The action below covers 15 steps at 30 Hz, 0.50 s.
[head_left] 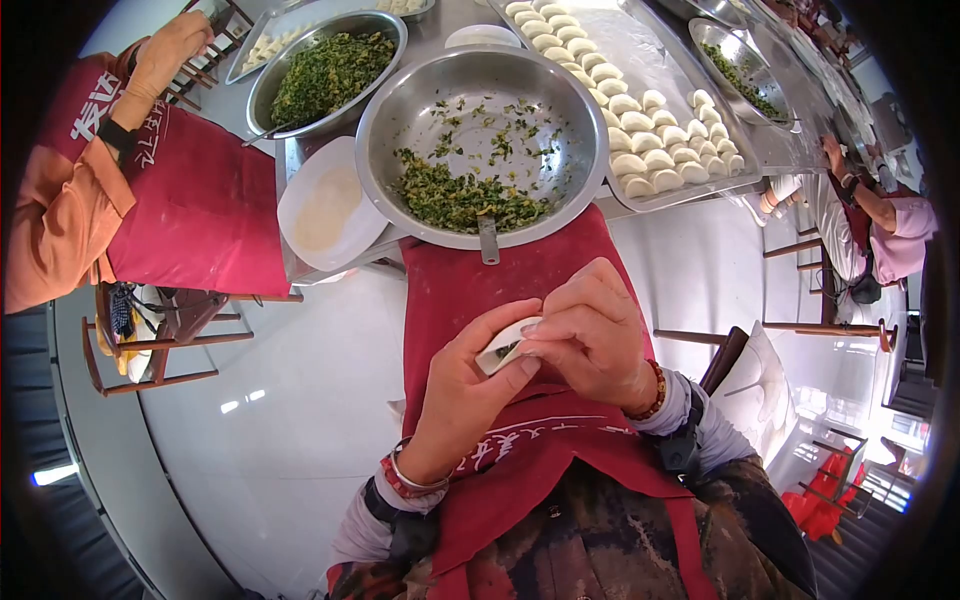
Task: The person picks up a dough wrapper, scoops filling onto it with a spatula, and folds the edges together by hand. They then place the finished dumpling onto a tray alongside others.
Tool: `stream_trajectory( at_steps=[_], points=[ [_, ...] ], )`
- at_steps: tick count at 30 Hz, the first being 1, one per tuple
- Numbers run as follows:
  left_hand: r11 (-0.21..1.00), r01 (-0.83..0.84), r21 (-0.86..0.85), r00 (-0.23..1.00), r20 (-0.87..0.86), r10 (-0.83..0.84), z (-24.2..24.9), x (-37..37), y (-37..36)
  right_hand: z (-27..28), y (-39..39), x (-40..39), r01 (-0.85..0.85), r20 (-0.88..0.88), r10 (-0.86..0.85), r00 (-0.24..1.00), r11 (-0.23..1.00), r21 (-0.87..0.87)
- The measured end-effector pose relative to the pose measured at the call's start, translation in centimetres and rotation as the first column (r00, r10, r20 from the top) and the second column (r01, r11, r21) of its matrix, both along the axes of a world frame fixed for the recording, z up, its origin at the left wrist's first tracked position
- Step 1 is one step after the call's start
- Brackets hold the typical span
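Observation:
A dumpling (503, 347) with a pale wrapper and dark green filling showing at its gap is held in front of my apron. My left hand (470, 375) cradles it, thumb below and fingers behind. With thumb and fingertips, my right hand (592, 335) pinches the wrapper's upper right edge. Beyond my hands stands a large steel bowl (375, 120) with chopped green filling (465, 200) heaped at its near side. A metal spoon handle (489, 243) rests over the near rim; its other end is hidden in the filling.
Right of the bowl, a metal tray (640, 205) carries rows of dumplings (640, 140). A white plate (300, 215) sits left, beneath another filling bowl (400, 50). A person in a red apron (200, 190) stands at left; another (900, 230) is at far right. Chairs (170, 345) stand nearby.

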State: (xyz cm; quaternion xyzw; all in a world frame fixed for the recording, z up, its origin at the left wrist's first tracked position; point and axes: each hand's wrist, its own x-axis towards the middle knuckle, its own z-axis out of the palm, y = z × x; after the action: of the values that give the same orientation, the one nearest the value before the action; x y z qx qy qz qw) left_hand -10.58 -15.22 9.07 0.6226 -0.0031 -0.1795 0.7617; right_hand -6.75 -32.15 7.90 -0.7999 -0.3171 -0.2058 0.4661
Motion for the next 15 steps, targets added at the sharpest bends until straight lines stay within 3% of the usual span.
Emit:
stream_trajectory(
  at_steps=[2, 5, 9, 11, 14, 15],
  points=[
    [0.990, -0.054, -0.133, 0.992, -0.123, 0.038, -0.2, -0.3, -0.2, 0.2, -0.1, 0.3, -0.028, -0.046, 0.028, 0.999, 1.000, 0.000],
    [0.976, -0.117, -0.182, 0.991, -0.082, 0.103, -0.1, -0.4, -0.4, 0.5, 0.1, 0.3, -0.003, -0.105, 0.007, 0.994, 0.999, 0.038],
    [0.991, -0.124, -0.047, 0.990, 0.067, 0.127, 0.6, -0.4, -0.7, 0.3, 0.1, 0.4, -0.011, -0.136, 0.018, 0.991, 0.999, 0.052],
    [0.994, -0.108, 0.029, 0.985, 0.139, 0.103, 0.1, -0.4, -0.7, -0.3, 0.0, 0.5, -0.015, -0.072, 0.016, 0.997, 1.000, 0.013],
    [0.961, -0.027, 0.277, 0.959, 0.278, -0.054, -0.7, -0.3, -0.2, -0.4, 0.0, 0.5, -0.032, -0.028, 0.032, 0.999, 0.999, -0.012],
    [0.961, -0.050, 0.270, 0.957, 0.289, -0.032, -0.7, -0.3, -0.3, -0.4, 0.1, 0.6, -0.042, -0.021, 0.041, 0.999, 0.999, -0.016]
  ],
)
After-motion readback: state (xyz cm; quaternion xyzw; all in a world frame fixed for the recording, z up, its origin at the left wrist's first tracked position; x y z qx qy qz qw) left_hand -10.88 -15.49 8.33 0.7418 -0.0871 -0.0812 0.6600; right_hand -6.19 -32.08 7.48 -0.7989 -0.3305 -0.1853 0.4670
